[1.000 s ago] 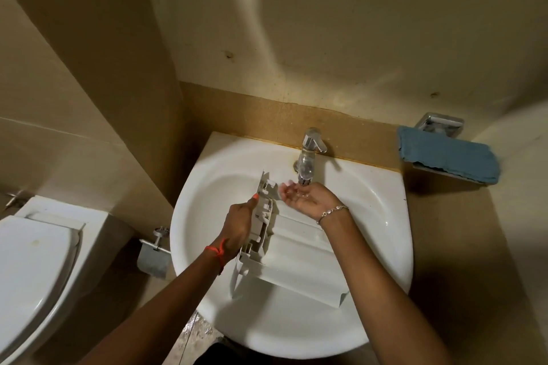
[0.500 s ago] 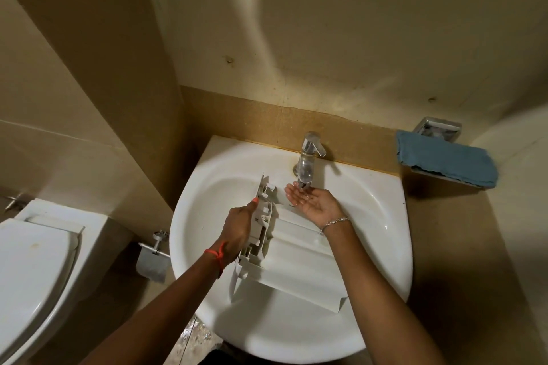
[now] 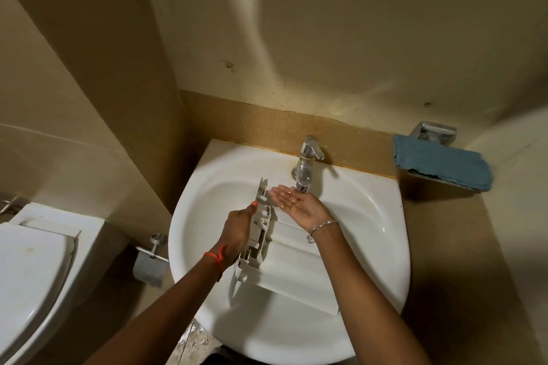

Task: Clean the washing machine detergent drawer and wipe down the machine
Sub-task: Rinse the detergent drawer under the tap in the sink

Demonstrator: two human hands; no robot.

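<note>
The drawer (image 3: 290, 258) lies tilted in the sink (image 3: 376, 216). Left hand (image 3: 237, 231) fingers clamp its ribbed side; right hand (image 3: 296, 201) fingers lie apart, cupped under the tap (image 3: 305, 169). Judged light, stiff, slippery wet: hold the ribbed edge.

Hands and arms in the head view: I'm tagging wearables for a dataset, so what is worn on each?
The left hand has a thin orange-red thread band tied at the wrist and an orange-painted thumbnail. The right hand has a slim silver chain bracelet at the wrist. The left forearm and right forearm are bare: no sleeves or gloves show.
</note>
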